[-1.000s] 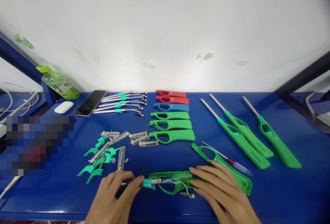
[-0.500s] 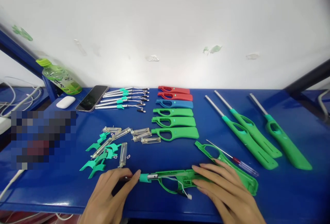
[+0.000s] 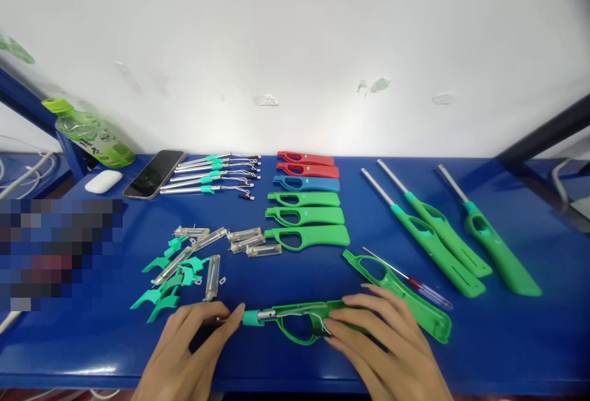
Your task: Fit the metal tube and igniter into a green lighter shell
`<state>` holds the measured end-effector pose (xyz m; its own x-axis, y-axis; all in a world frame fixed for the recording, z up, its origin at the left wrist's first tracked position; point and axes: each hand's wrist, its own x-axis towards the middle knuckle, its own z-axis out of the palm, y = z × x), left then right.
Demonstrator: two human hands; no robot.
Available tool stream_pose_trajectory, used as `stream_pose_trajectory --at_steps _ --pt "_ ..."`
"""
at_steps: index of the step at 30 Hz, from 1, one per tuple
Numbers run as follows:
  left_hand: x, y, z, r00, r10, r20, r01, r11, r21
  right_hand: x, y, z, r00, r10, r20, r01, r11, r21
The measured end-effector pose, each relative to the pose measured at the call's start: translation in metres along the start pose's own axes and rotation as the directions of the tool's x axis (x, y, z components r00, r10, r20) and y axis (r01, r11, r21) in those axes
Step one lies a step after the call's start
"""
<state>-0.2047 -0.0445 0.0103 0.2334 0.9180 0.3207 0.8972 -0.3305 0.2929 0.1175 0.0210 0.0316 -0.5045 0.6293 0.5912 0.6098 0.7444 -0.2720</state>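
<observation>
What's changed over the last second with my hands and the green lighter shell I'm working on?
The right hand slid left along the open green shell, and its fingertips now press the white wire, which hung loose below the shell before, into the trigger loop. The left hand kept its grip on the metal tube at the teal collar. The spare shell, screwdriver and rows of parts stayed put.
</observation>
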Motion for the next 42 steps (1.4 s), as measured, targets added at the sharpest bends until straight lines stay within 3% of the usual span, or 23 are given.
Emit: stream_pose_trajectory --at_steps 13,19,24,29,35,42 --pt "-0.002 -0.004 0.0 0.998 0.06 0.005 -0.06 0.998 0.013 0.004 0.0 0.004 0.995 0.089 0.035 -0.092 0.991 0.098" --pt "0.003 0.001 0.0 0.99 0.142 -0.025 -0.14 0.987 0.076 -0.002 0.006 0.005 0.998 0.036 0.054 -0.041 0.994 0.106" --pt "0.012 0.009 -0.014 0.993 0.019 -0.121 -0.003 0.992 0.128 -0.01 0.015 0.006 0.997 -0.021 0.078 0.013 0.994 0.113" --pt "0.027 -0.011 -0.035 0.964 -0.13 -0.232 0.182 0.959 0.219 -0.015 0.018 0.008 0.996 -0.047 0.075 0.039 0.994 0.103" --pt "0.031 -0.04 -0.038 0.969 -0.18 -0.17 0.222 0.936 0.272 -0.017 0.018 0.009 0.996 -0.049 0.075 0.042 0.995 0.095" --pt "0.033 -0.054 -0.034 0.976 -0.186 -0.116 0.21 0.947 0.242 -0.017 0.022 0.012 0.997 -0.058 0.059 0.052 0.994 0.097"
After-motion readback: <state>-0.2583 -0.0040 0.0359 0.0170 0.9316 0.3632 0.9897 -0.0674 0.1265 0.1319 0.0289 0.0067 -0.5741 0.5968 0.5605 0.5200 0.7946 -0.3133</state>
